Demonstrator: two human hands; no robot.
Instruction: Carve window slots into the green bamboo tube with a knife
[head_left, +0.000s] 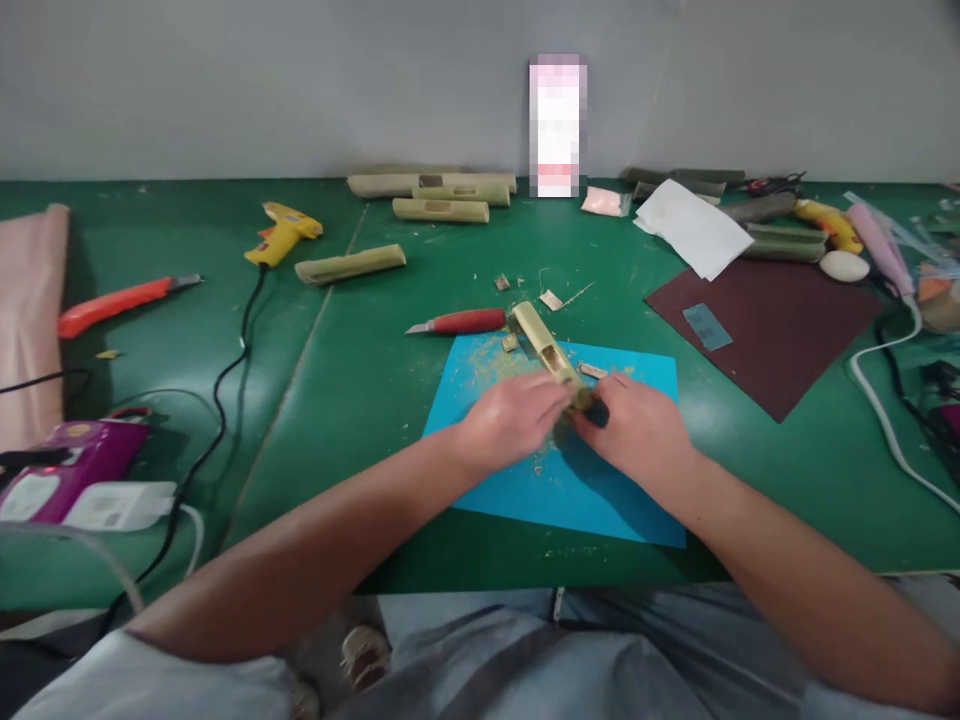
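Observation:
A split bamboo piece (534,328) with a rectangular cutout lies slantwise above the blue sheet (622,510). My left hand (514,415) is closed around its near end, slightly blurred. The fingers of my right hand (641,415) are bent around a small dark piece (598,412) at that same end; its kind is unclear. Both hands nearly meet there, hiding the end of the bamboo. Beside its far end rests a red-handled carving knife (469,321). Shavings and small offcuts (551,300) are scattered around.
Several bamboo pieces (441,210) lie at the back, with another (351,264) nearer. Left are a yellow glue gun (285,235), an orange utility knife (120,305) and a purple power strip (97,460). White paper (694,230) and a dark brown sheet (780,340) lie right.

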